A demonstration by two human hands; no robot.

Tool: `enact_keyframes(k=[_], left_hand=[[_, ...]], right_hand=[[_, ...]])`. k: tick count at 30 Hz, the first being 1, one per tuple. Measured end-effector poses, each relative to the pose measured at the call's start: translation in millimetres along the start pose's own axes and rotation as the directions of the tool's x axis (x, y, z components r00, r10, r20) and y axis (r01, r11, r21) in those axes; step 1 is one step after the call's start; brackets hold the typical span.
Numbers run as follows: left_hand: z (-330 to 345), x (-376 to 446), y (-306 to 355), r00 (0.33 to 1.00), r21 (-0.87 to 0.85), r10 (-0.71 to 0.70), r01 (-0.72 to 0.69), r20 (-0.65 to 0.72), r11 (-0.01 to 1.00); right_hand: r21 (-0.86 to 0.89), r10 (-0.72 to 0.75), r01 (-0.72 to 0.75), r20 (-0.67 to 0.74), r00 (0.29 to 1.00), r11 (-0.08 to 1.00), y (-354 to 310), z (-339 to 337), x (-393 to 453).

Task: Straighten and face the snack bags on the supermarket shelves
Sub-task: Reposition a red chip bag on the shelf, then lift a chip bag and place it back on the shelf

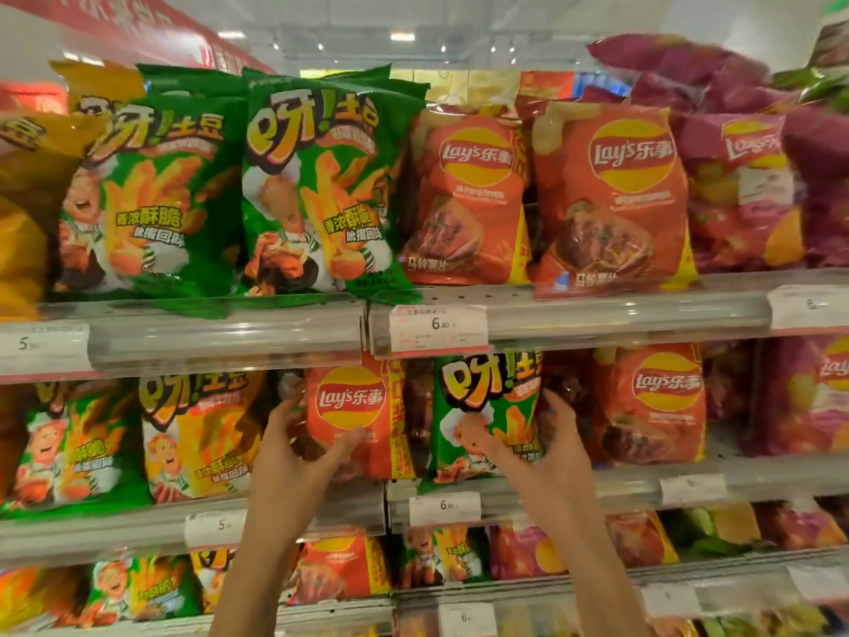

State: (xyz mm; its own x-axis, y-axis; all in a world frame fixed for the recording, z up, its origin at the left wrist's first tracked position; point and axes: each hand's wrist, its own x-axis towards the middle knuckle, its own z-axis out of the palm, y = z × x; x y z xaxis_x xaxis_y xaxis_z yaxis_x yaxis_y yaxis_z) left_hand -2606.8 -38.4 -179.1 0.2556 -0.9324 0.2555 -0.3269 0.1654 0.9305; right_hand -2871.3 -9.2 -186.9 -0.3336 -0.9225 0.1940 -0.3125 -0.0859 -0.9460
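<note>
On the middle shelf (643,487), an orange Lay's bag (356,416) stands upright, logo facing out, its long axis vertical. The left hand (294,445) grips its left edge, thumb across the front. Just beside it, the right hand (544,445) holds a green fries bag (487,416), upright too, tilted slightly.

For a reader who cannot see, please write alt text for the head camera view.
On the middle supermarket shelf, the left hand grips an orange Lay's chip bag while the right hand grips a green fries snack bag beside it. Green, orange and purple bags fill the shelves above and below.
</note>
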Motion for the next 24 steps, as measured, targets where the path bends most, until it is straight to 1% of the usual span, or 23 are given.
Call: enact_keyframes(k=[2,7,10,12,17,19,21,24], left_hand=[[0,7,-3,0.999,-0.039,-0.021,0.022,0.037,0.999],[7,22,-7,0.984,-0.172,-0.064,0.093,0.164,0.981],[10,28,-10,0.975,-0.187,-0.075,0.115,0.208,0.976],[11,30,-12,0.971,-0.181,-0.086,0.128,0.222,0.975],[15,32,-15,0.977,-0.215,-0.09,0.132,0.192,0.968],[16,30,-15,0.984,-0.214,-0.091,0.123,0.151,0.969],[18,27,-15,0.99,-0.229,-0.089,0.112,0.107,0.967],[24,22,-9,0.992,-0.248,-0.072,0.095,0.1,0.964]], right_hand=[[0.026,-0.003,0.003,0.032,0.999,1.0,-3,4,11],[-0.004,0.002,-0.001,0.092,0.996,1.0,-1,11,33],[-0.04,0.06,-0.055,0.112,0.992,0.998,5,15,38],[-0.051,0.067,-0.062,0.097,0.993,0.997,8,17,41],[-0.028,-0.007,0.009,0.042,0.999,1.0,11,17,39],[-0.017,-0.035,0.035,0.022,0.999,0.999,9,16,37],[-0.008,-0.047,0.047,-0.02,0.999,0.999,8,12,35],[0.001,-0.052,0.052,-0.07,0.996,0.999,5,-1,31]])
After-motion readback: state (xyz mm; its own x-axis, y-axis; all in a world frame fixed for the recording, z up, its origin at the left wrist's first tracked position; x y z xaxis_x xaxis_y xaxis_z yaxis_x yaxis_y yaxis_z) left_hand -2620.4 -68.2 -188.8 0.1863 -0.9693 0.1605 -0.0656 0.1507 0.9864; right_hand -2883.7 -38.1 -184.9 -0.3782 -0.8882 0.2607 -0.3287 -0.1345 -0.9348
